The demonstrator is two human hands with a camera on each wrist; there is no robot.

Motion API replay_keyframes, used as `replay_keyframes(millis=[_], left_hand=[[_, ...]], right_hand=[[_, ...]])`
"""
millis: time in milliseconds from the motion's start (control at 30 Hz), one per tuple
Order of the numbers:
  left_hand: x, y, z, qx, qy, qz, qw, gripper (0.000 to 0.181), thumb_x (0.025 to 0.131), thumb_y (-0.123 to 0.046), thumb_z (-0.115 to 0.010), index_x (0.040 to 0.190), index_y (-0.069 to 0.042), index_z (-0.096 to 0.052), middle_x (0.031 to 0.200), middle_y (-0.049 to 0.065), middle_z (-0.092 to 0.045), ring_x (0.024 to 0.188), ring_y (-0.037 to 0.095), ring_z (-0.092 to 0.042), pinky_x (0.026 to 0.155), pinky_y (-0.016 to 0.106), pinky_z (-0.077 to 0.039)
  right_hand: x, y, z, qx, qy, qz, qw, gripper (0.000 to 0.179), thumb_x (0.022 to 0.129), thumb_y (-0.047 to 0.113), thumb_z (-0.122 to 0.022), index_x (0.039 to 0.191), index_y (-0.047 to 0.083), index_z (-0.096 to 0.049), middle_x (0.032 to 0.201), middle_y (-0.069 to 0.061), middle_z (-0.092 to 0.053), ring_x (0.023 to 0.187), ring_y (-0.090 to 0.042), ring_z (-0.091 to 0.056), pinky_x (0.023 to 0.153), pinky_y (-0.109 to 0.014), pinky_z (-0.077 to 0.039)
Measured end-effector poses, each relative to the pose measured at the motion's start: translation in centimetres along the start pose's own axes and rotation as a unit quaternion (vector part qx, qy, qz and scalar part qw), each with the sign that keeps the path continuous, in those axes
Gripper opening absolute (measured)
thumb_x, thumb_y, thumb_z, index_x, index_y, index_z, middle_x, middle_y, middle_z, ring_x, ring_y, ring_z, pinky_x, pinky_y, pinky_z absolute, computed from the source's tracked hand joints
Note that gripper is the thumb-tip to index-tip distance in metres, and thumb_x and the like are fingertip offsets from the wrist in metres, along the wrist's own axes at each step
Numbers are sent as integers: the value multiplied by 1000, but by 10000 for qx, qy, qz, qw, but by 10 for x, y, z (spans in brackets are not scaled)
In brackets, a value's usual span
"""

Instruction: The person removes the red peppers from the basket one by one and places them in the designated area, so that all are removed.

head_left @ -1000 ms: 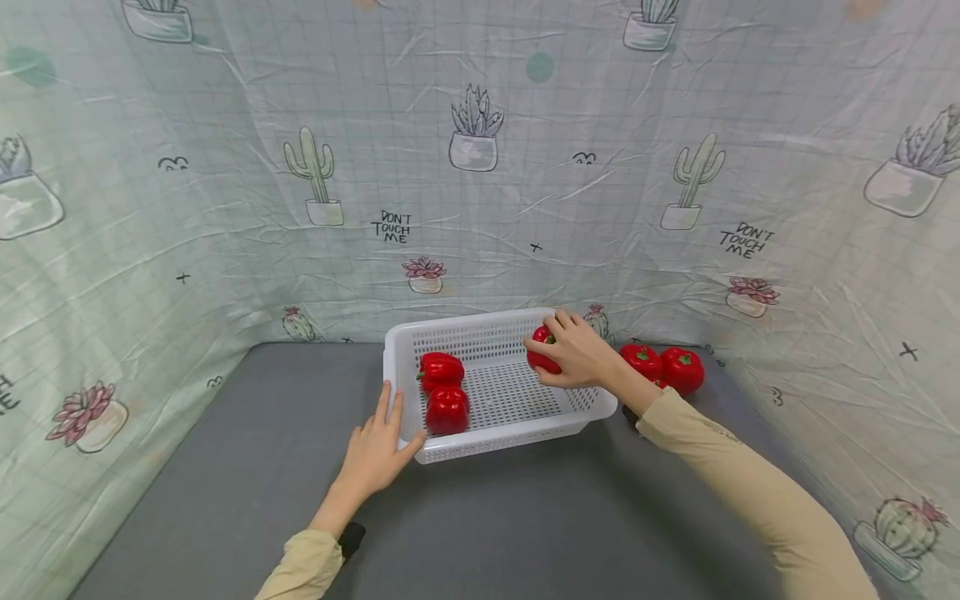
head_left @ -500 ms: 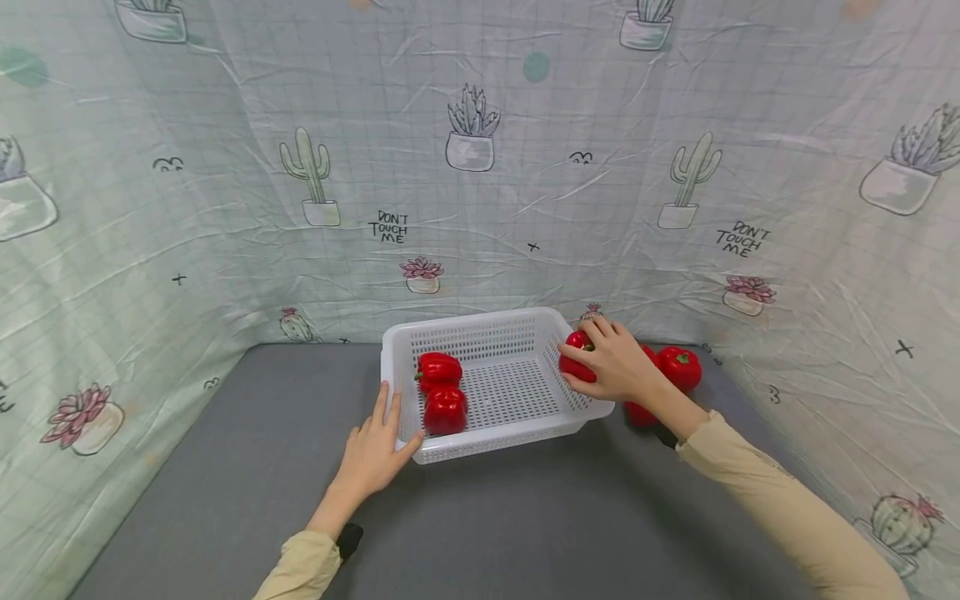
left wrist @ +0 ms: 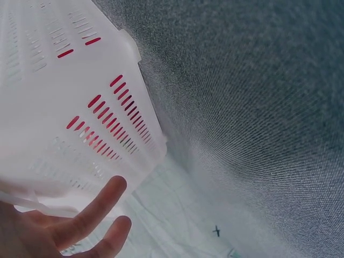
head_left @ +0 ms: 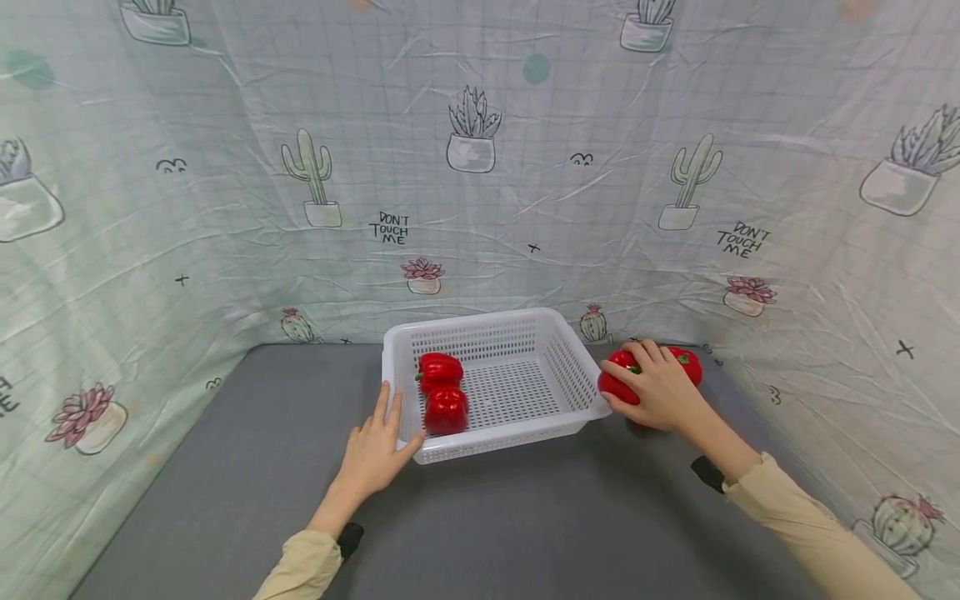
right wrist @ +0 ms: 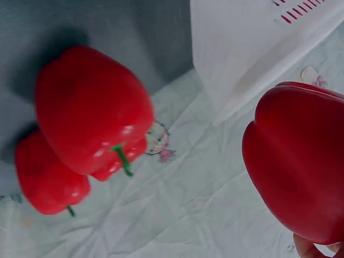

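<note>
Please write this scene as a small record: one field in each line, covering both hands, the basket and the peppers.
Left hand: rests at the left end of the basket
Right hand: holds a red pepper near the basket's right end
Basket: white, perforated plastic
Basket contents: two red peppers, both toward the left end
Other peppers: at least two, red, right of the basket; exact count unclear
Surface: grey tabletop
Background: pale sheet with cactus prints
</note>
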State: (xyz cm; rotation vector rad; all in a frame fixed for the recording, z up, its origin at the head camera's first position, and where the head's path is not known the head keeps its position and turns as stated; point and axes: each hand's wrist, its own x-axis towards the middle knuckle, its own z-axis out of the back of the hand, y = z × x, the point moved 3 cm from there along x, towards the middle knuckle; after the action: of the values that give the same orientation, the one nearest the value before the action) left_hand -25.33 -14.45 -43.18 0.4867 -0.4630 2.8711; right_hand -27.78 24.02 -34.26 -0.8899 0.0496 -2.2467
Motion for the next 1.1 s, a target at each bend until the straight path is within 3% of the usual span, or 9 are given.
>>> replay_keyframes(millis=[100, 200, 333, 533, 733, 800, 967, 1033, 1100], left_hand=[[0, 0, 0, -3, -15, -1, 10000, 73, 82, -46, -52, 136, 0, -33, 145, 20, -24, 96, 38, -59, 75, 56, -44], [0, -1, 0, -13, -21, 11, 10000, 73, 82, -45, -53, 136, -1, -33, 145, 20, -24, 96, 38, -58, 76, 57, -43], [0, -1, -1, 15, 20, 39, 10000, 74, 82, -47, -52, 137, -1, -32, 146, 20, -23, 97, 38, -58, 76, 57, -43], [1, -1, -1, -2, 8, 30, 10000, 74, 82, -46, -53, 136, 0, -33, 146, 20, -23, 96, 39, -59, 76, 57, -43], [0, 1, 0, 9, 14, 9, 10000, 73, 83, -46, -51, 137, 0, -32, 146, 20, -22, 97, 38, -58, 76, 56, -43], [0, 1, 0, 2, 36, 22, 10000, 74, 83, -47, -50, 137, 0, -31, 146, 20, -22, 97, 38, -58, 77, 56, -43], [0, 1, -1, -30, 117, 80, 9999, 75, 83, -47, -50, 138, -1, -30, 146, 20, -21, 99, 39, -58, 78, 57, -42], [0, 1, -1, -52, 143, 96, 9998, 75, 83, -47, -50, 138, -1, -30, 147, 19, -20, 99, 39, -57, 78, 57, -42], [0, 1, -1, -68, 162, 103, 9998, 75, 83, -47, -50, 138, -1, -29, 147, 19, -20, 99, 39, -57, 78, 57, -42]], right_hand=[[-10, -4, 2, 67, 23, -211, 9998, 53, 87, 57, -31, 108, 19, -62, 101, -17, -54, 92, -32, -45, 72, -48, -41], [-20, -9, 4, 128, 78, -448, 9989, 42, 78, 47, -57, 109, 19, -60, 103, -16, -54, 94, -32, -44, 73, -49, -42], [-31, -15, 7, 226, 11, -792, 9966, 57, 59, 31, -75, 111, 15, -58, 105, -16, -54, 95, -32, -42, 72, -49, -43], [-48, -26, 9, 331, -220, -1196, 9920, 69, 52, 30, -80, 113, 8, -56, 106, -15, -53, 94, -32, -42, 66, -47, -48], [-67, -41, 9, 303, -396, -1334, 9898, 75, 68, 61, -62, 115, 3, -52, 103, -17, -57, 90, -33, -41, 62, -45, -46], [-72, -45, 9, 285, -394, -1372, 9894, 77, 64, 57, -68, 114, 1, -51, 101, -17, -58, 89, -32, -41, 62, -43, -45], [-85, -56, 6, 279, -205, -1534, 9876, 79, 44, 22, -87, 110, -2, -51, 103, -18, -56, 90, -32, -39, 61, -42, -43], [-91, -61, 3, 315, -144, -1576, 9869, 76, 45, 20, -86, 109, -2, -50, 104, -19, -54, 91, -34, -39, 61, -44, -42], [-97, -67, 1, 386, -107, -1591, 9864, 72, 56, 37, -81, 108, -2, -51, 103, -20, -50, 92, -37, -38, 62, -46, -42]])
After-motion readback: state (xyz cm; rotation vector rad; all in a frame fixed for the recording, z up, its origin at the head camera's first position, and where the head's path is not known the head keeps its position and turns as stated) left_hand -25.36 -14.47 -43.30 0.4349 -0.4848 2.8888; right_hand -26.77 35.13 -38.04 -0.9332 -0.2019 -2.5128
